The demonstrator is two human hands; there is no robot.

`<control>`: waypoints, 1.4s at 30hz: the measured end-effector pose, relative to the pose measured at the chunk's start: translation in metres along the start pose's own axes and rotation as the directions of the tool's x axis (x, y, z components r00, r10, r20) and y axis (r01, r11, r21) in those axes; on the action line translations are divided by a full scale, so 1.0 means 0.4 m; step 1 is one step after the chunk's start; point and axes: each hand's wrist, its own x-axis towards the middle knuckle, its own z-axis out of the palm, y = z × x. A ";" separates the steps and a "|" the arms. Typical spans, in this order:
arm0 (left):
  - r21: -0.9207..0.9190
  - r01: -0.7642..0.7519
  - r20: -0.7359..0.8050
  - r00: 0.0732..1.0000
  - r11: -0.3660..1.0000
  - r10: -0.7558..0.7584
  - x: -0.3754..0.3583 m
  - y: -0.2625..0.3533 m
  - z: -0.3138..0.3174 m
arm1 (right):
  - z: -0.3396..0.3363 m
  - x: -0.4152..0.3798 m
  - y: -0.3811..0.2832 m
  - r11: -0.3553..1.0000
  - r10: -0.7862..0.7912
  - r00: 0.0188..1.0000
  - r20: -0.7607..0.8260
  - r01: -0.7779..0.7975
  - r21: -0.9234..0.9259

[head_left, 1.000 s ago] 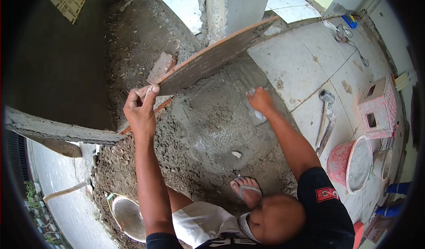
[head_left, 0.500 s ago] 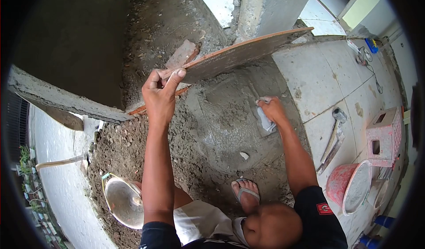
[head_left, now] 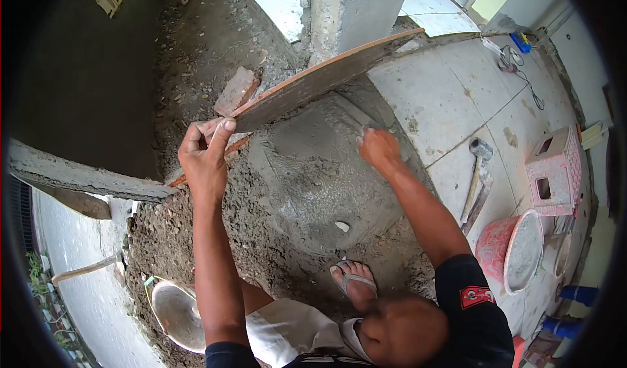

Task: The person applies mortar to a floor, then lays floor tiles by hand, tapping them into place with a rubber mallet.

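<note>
My left hand (head_left: 206, 144) pinches the near end of a long thin board (head_left: 326, 74), fingers behind and thumb on top. The board stands on edge along the far side of the wet cement (head_left: 313, 185), its face smeared grey. My right hand (head_left: 379, 148) is closed round the handle of a trowel (head_left: 353, 110), whose blade lies low over the cement near the board, pointing away from me. The handle is mostly hidden by my fingers. A broken brick (head_left: 238, 91) lies behind the board, near my left hand. A small pale stone (head_left: 342, 226) rests on the cement.
A hammer (head_left: 481, 149) lies on the tiles at right, before a pink box (head_left: 550, 172) and a red bucket (head_left: 491, 244) of grey mix. At left are another bucket (head_left: 157, 302) and a wooden-handled tool (head_left: 85, 271). A concrete post (head_left: 356, 8) stands beyond the board.
My right hand has turned the trowel and pushed it away from me, toward the board. My left hand keeps its hold on the board. The whole view has shifted a little.
</note>
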 end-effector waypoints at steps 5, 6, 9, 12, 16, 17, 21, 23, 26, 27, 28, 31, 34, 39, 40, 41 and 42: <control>0.027 -0.007 -0.021 1.000 1.000 0.008 0.008 -0.002 0.000 | -0.086 -0.062 0.173 0.949 -0.040 0.999 0.027 0.030 0.315; 0.036 -0.011 -0.017 1.000 0.999 0.012 0.007 -0.004 -0.001 | -0.078 -0.069 0.208 0.951 -0.043 0.999 0.032 0.031 0.309; 0.062 -0.011 -0.021 1.000 0.998 0.012 0.005 0.000 0.001 | -0.048 -0.087 0.277 0.829 0.195 0.981 -0.011 -0.159 0.536; 0.068 0.002 -0.014 1.000 0.998 -0.001 0.010 -0.001 -0.002 | -0.042 -0.082 0.302 0.746 0.285 0.958 0.019 -0.234 0.623; 0.047 0.013 0.002 1.000 0.999 -0.013 0.011 -0.006 -0.012 | -0.097 -0.076 0.284 0.651 0.337 0.910 0.240 -0.410 0.639; 0.045 0.007 0.001 1.000 0.999 -0.007 0.012 -0.006 -0.007 | -0.101 -0.078 0.270 0.683 0.320 0.911 0.261 -0.413 0.602; 0.085 0.012 -0.030 1.000 0.996 -0.009 0.013 0.005 0.002 | -0.071 -0.090 0.277 0.767 0.156 0.974 0.167 -0.226 0.601; 0.080 0.013 -0.026 1.000 0.997 -0.011 0.014 -0.002 -0.004 | -0.107 -0.083 0.259 0.775 0.184 0.971 0.152 -0.238 0.585; 0.067 0.011 -0.041 0.999 0.998 -0.008 0.010 0.008 0.006 | -0.127 -0.031 0.264 0.793 0.201 0.971 0.132 -0.240 0.560; 0.056 0.013 -0.073 0.997 0.998 -0.009 0.009 0.011 0.012 | -0.138 -0.003 0.269 0.811 0.180 0.975 0.128 -0.221 0.542; 0.055 0.016 -0.067 0.998 0.998 -0.012 0.010 0.008 0.013 | -0.147 0.022 0.270 0.809 0.187 0.974 0.131 -0.228 0.542; 0.054 -0.002 -0.054 0.999 0.999 0.005 0.008 0.004 0.008 | -0.159 0.100 0.269 0.754 0.239 0.947 0.217 -0.321 0.573; 0.061 0.025 -0.076 0.997 0.998 -0.021 -0.002 0.003 0.009 | -0.144 0.112 0.289 0.790 0.229 0.943 0.240 -0.324 0.521; 0.012 0.001 -0.070 0.998 1.000 0.000 -0.008 -0.002 0.014 | -0.154 -0.100 0.326 0.805 0.236 0.932 0.274 -0.346 0.482; 0.004 -0.008 -0.075 0.997 1.000 0.008 -0.005 0.002 0.013 | -0.125 -0.178 0.352 0.812 0.227 0.941 0.252 -0.326 0.485; 0.034 -0.004 -0.075 0.997 0.999 0.007 -0.003 0.003 0.012 | -0.093 -0.258 0.382 0.775 0.259 0.928 0.270 -0.366 0.515; 0.065 0.004 -0.074 0.997 0.998 0.001 -0.003 0.002 0.011 | -0.114 -0.347 0.368 0.753 0.335 0.877 0.345 -0.469 0.461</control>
